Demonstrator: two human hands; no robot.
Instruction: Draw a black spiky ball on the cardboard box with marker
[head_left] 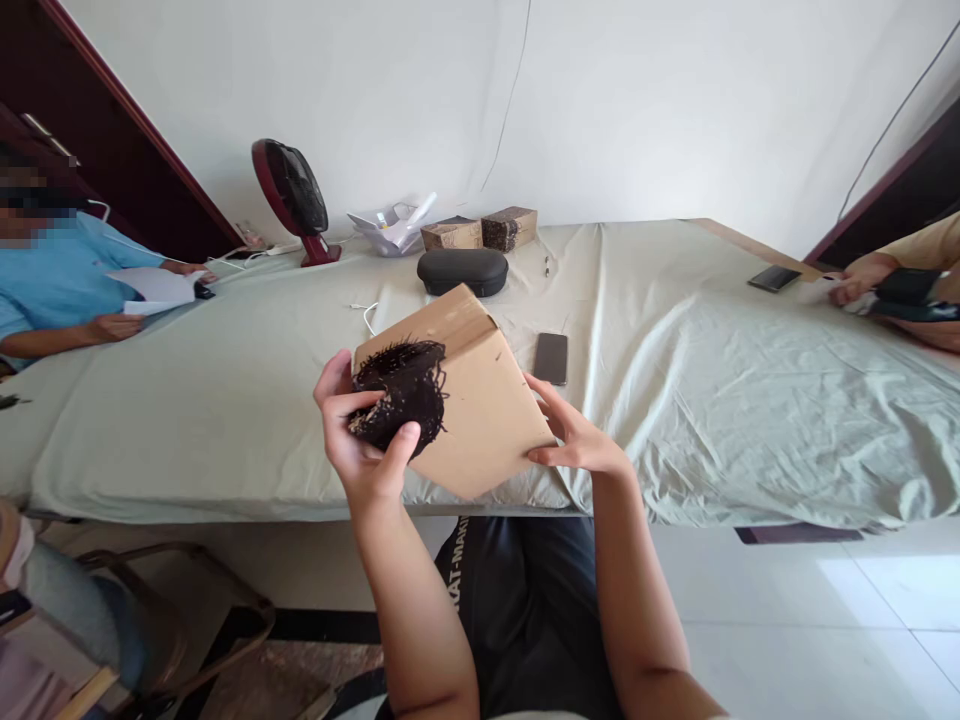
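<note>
Cardboard box (491,420) is held up between the two hands, tilted with one corner toward the person's lap, over the near edge of the desk (712,390). Nearest of all, dark trousers (540,610) show beneath, between the forearms. Both forearms reach forward and up; the left leans slightly outward toward its wrist, and the right rises steeply, its wrist bent inward to the box. The left hand (364,455) grips the left end from the outer side, its thumb and fingers parted, the thumb laid across the near face over a black, stringy-edged patch (401,390); I cannot tell whether that patch is a separate thing or part of the box. The right hand (576,440) pinches the right edge, fingers extended above and the lower digit below, tips against the cardboard.

Just beyond the box, a dark phone (551,358) lies flat on the cloth. Farther back sit a black case (463,272), two small patterned boxes (481,234), a plastic bag (394,232) and a red fan (292,195). At the far left, a person in blue holds papers (159,288); at the far right, another person's hand (855,285) rests near a dark flat device (774,278). Behind everything stands a white wall (637,110).
</note>
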